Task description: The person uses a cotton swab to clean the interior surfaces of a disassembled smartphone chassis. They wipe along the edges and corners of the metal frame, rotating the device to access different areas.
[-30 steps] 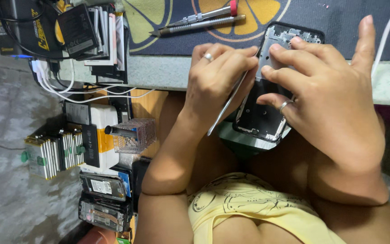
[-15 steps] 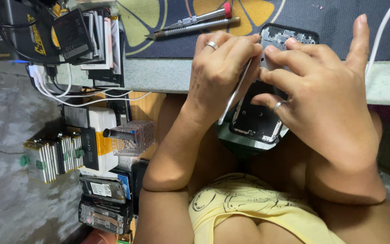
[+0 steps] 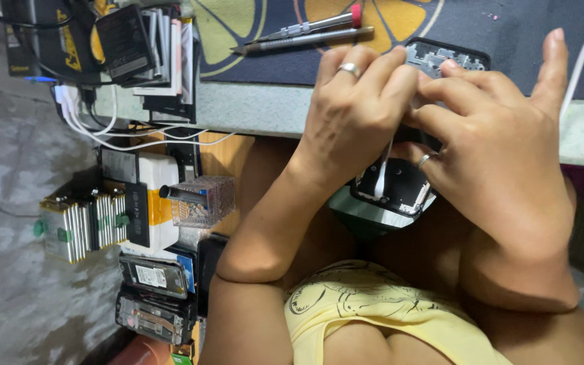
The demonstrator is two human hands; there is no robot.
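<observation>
Hands: both mine gripped the opened phone (image 3: pixel 400 182) at the worktop (image 3: pixel 265 108) edge.
Left hand (image 3: pixel 353 115): pinched a thin white strip (image 3: pixel 381 177).
Right hand (image 3: pixel 501 149): clasped the frame, nearer.
Axis: phone ran away from me, tilted.

Left hand (image 3: pixel 353 122) has shifted rightward over the opened phone (image 3: pixel 400 182), its fingers (image 3: pixel 390 71) now meeting those of the right hand (image 3: pixel 501 155) above the upper end. Phone's top edge is more covered than before (white strip still visible below).
</observation>
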